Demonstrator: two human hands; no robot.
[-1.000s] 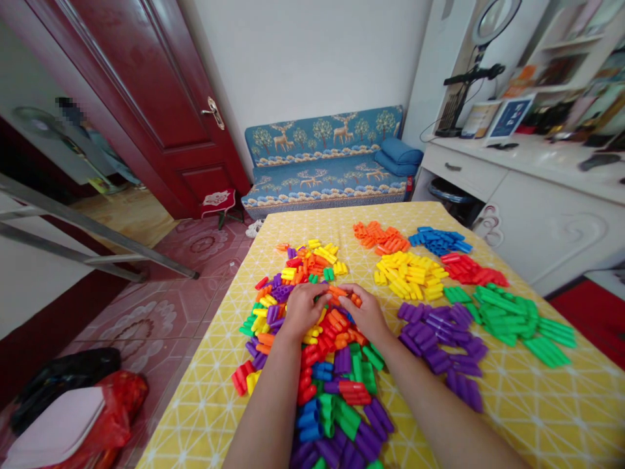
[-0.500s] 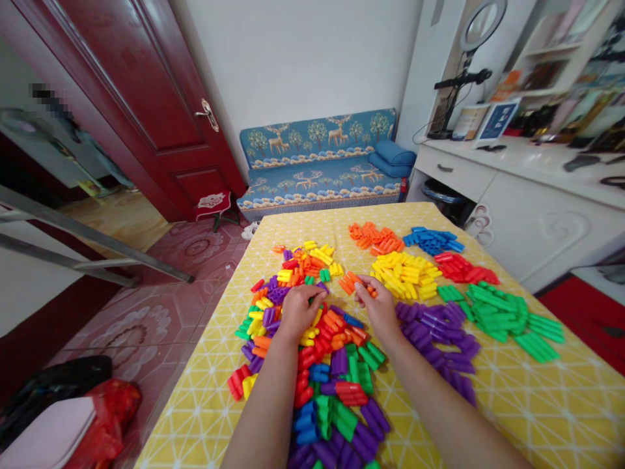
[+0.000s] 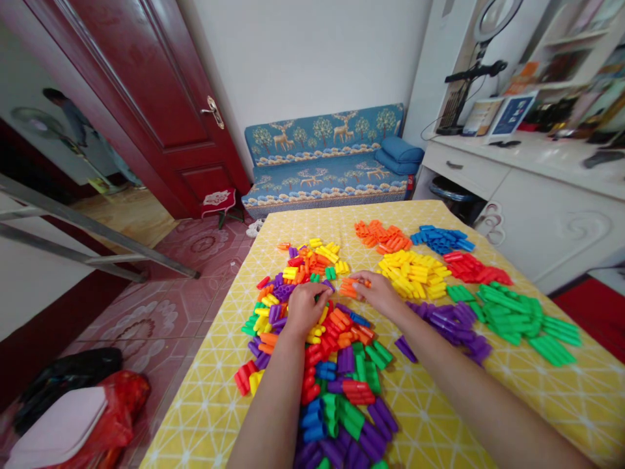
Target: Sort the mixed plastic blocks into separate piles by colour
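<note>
Head view: the fingers of the right hand (image 3: 381, 293) now pinch the orange tube blocks (image 3: 347, 287) alone, clear of the left hand (image 3: 303, 307); whether its curled fingers grip anything, I cannot tell. Those blocks, under both hands a second ago, are parted from the mixed heap (image 3: 328, 352) nearer the table's (image 3: 205, 410) left edge.

Smooth, glossy plastic blocks (image 3: 413, 273), matt cloth table cover (image 3: 205, 391), glossy wood-look door (image 3: 156, 98), shiny metal handle (image 3: 213, 113)
</note>
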